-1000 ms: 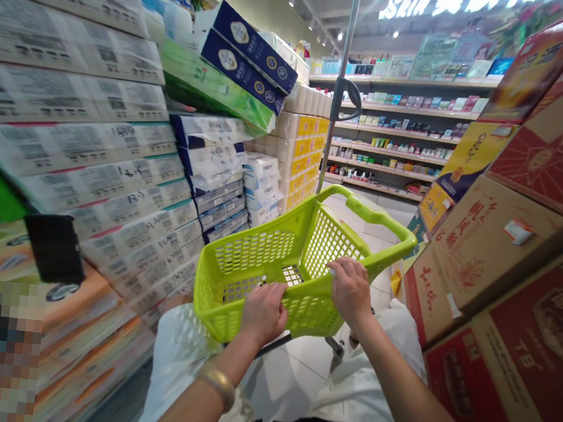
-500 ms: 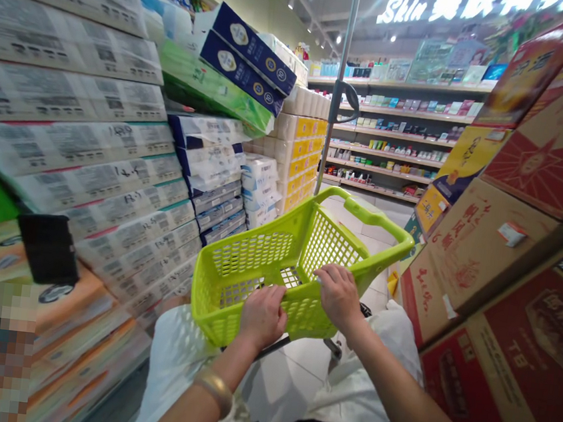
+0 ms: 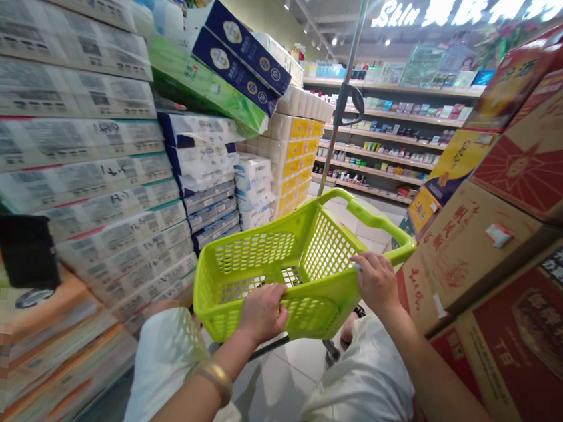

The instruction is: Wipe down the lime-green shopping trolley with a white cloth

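A lime-green plastic shopping cart (image 3: 316,312) with perforated walls stands in front of my knees, turned sideways, and nothing shows in its basket. My left hand (image 3: 264,313) is closed over the near rim around its middle, fingers curled inside. Farther right on the same rim, my right hand (image 3: 377,281) grips it near the handle end. The cart's curved handle (image 3: 375,222) rises at the far right, with neither hand on it. Beneath the basket, a dark frame and a wheel show only in part.
Stacked tissue packs (image 3: 113,186) line the left side, with a tilted blue tissue pack (image 3: 242,52) jutting out on top. Cardboard cartons (image 3: 469,244) crowd the right. Ahead stand a metal pole (image 3: 343,110) with a black handle and shelves of small goods (image 3: 395,135).
My right hand has slid along the rim to the right, toward the handle end. The left hand keeps its place on the rim. The view has shifted slightly.
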A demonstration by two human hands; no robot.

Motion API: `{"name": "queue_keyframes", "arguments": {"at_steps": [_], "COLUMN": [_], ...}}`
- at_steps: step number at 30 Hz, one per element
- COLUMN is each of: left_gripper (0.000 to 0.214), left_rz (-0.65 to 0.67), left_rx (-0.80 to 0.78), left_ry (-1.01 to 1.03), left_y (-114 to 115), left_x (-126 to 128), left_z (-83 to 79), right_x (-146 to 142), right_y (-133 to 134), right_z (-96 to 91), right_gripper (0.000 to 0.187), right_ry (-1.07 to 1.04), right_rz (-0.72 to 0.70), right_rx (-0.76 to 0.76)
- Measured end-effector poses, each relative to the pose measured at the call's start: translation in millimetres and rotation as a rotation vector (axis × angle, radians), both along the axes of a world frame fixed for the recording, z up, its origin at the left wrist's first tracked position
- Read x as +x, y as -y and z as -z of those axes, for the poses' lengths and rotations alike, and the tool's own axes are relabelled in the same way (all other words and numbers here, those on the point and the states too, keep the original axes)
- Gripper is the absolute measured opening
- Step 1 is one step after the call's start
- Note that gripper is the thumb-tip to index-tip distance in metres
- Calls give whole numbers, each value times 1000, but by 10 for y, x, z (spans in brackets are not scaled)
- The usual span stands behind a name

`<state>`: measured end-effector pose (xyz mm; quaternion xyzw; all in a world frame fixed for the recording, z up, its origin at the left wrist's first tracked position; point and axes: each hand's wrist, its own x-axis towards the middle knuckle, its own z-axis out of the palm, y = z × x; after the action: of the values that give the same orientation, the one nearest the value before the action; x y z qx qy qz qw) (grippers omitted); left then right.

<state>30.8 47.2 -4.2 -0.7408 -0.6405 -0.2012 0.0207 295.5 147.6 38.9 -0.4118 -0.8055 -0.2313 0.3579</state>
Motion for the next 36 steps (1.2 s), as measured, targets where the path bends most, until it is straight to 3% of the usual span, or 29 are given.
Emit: {"name": "queue_keyframes", "arguments": {"at_steps": [10, 19, 23, 30, 33, 36], "left_gripper": [25, 33, 58, 77, 80, 74], "left_rz": [57, 9, -31, 390, 435, 445], "left_rx": [31, 78, 94, 170, 121, 98], "left_ry": [-3, -15, 27, 392, 437, 392], "left_y": [-258, -429, -386, -296, -283, -252], "left_x": [-246, -427, -133, 855, 961, 907], "left_z": [-60, -92, -188, -481, -517, -513], "right_x": [400, 248, 29, -377, -278, 16], "right_y": [-35, 243, 367, 645, 744, 723], "right_z": [-179, -317, -344, -389, -462, -512], "right_gripper": [28, 27, 27, 31, 32, 30], "right_ry": [-74, -51, -12, 28, -19, -152], "right_rz": [101, 144, 148, 76, 42, 73], "right_rx": [14, -82, -97, -165, -168, -139]}}
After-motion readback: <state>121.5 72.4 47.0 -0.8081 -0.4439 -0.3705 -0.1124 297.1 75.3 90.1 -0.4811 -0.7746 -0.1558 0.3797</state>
